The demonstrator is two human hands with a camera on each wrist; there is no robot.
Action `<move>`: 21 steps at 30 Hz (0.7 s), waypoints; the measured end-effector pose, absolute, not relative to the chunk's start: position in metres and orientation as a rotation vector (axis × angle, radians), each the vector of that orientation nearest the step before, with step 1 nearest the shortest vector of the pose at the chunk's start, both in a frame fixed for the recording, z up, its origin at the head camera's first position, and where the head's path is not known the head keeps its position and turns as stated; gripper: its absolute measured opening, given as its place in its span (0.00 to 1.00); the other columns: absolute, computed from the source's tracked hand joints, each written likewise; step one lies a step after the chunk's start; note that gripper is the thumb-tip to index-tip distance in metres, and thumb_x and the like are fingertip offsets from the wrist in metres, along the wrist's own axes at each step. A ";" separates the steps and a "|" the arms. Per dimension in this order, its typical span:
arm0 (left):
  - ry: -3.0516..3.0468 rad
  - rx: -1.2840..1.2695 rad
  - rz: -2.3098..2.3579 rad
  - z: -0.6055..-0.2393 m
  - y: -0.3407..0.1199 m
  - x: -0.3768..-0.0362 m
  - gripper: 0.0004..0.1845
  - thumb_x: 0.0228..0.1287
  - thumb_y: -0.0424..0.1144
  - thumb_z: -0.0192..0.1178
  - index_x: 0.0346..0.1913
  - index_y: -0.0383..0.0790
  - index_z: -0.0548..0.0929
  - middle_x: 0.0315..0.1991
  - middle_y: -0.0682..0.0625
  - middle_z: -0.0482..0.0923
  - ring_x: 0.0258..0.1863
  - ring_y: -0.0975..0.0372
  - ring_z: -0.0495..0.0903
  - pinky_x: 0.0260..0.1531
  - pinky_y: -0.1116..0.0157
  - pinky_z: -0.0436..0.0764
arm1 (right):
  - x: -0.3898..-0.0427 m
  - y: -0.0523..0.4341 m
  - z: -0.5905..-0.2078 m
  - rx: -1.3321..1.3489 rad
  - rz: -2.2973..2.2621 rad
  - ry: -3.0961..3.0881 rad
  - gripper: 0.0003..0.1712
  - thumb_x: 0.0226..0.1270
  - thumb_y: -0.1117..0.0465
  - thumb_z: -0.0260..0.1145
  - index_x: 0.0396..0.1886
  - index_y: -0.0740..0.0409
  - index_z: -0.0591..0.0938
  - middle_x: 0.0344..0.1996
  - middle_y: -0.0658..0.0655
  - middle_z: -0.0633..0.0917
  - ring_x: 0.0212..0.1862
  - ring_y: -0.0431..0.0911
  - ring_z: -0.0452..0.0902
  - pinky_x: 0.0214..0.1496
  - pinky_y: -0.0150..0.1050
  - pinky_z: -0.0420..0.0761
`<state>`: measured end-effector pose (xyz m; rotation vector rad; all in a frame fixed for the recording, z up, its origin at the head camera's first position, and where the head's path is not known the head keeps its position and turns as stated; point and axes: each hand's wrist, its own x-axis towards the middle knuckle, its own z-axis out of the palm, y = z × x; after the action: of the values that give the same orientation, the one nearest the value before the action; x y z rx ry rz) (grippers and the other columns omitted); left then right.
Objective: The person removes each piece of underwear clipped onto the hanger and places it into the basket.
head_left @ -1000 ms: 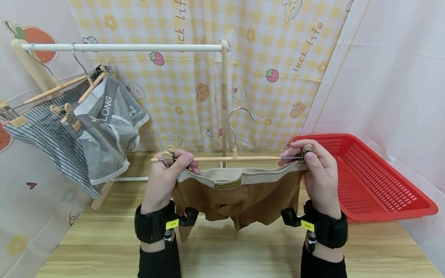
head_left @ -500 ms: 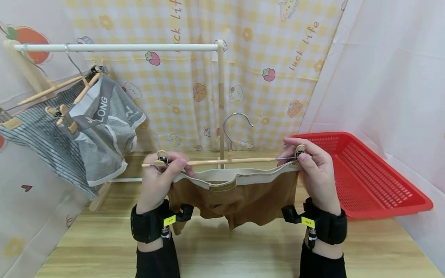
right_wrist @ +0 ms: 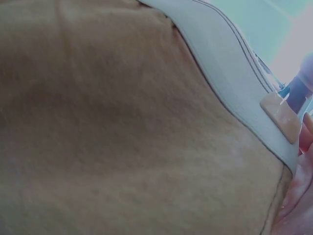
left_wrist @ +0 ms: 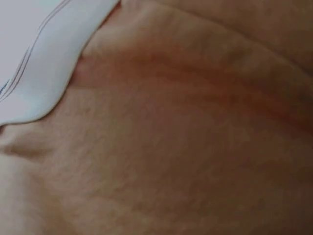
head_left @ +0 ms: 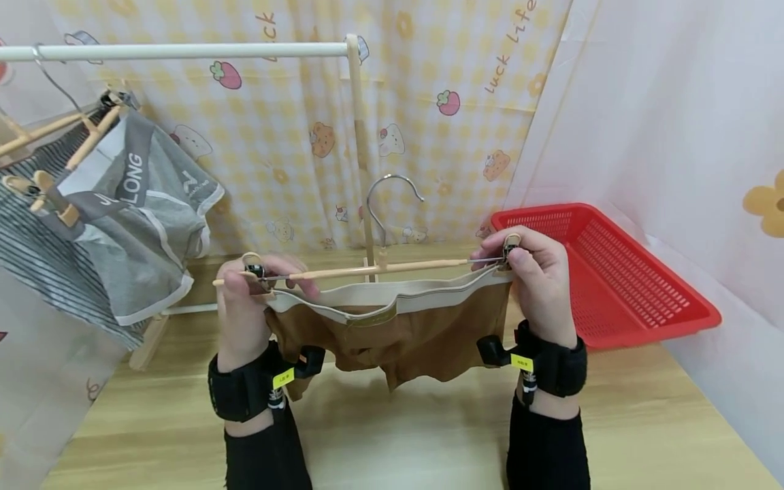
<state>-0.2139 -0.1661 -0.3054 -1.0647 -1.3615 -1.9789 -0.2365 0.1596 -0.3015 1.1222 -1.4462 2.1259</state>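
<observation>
Between the two hands stretches a pair of brown boxer briefs (head_left: 429, 333) with a white waistband, below a wooden clip hanger (head_left: 422, 266) whose metal hook points up. My left hand (head_left: 241, 320) grips the hanger's left clip (head_left: 254, 271), thumb in front and fingers behind. At the other end, my right hand (head_left: 545, 282) pinches the right clip (head_left: 510, 250), which sits on the waistband corner. Brown cloth (left_wrist: 186, 147) fills most of the left wrist view, with the waistband (left_wrist: 54, 68) at upper left. In the right wrist view, a clip pad (right_wrist: 281, 117) presses the waistband.
At left, grey boxer briefs (head_left: 141, 224) and a striped garment (head_left: 37, 245) hang on clip hangers from a white rail (head_left: 202, 52). A red plastic basket (head_left: 649, 327) stands on the wooden table (head_left: 392, 449) at right. Behind hangs a yellow checked curtain (head_left: 275, 136).
My left thumb has moved from the waistband's left corner outward onto the left clip. My right hand keeps its pinch. The head view has shifted, so the rack appears farther left and higher.
</observation>
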 end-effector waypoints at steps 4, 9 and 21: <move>-1.360 -1.036 -1.962 -0.301 -0.167 -0.214 0.36 0.72 0.60 0.52 0.25 0.25 0.84 0.19 0.42 0.83 0.21 0.55 0.82 0.26 0.64 0.78 | -0.239 0.158 -0.298 1.150 2.116 -1.429 0.14 0.70 0.64 0.63 0.37 0.77 0.82 0.32 0.65 0.87 0.36 0.52 0.87 0.40 0.43 0.86; -1.329 -1.028 -1.976 -0.300 -0.166 -0.213 0.34 0.74 0.55 0.52 0.24 0.25 0.84 0.18 0.42 0.83 0.21 0.55 0.82 0.27 0.63 0.78 | -0.238 0.157 -0.298 1.194 2.086 -1.424 0.13 0.70 0.66 0.61 0.35 0.76 0.81 0.32 0.65 0.86 0.36 0.53 0.86 0.41 0.42 0.85; -1.345 -0.967 -1.922 -0.301 -0.166 -0.211 0.29 0.72 0.41 0.43 0.20 0.26 0.84 0.15 0.44 0.81 0.18 0.56 0.80 0.27 0.62 0.77 | -0.239 0.155 -0.299 1.237 2.023 -1.440 0.13 0.69 0.67 0.59 0.30 0.75 0.81 0.31 0.64 0.86 0.38 0.53 0.84 0.42 0.40 0.79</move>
<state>-0.2109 -0.1659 -0.3006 -0.9673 -1.3448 -1.9223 -0.2389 0.1551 -0.2988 1.2371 -1.4400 2.0230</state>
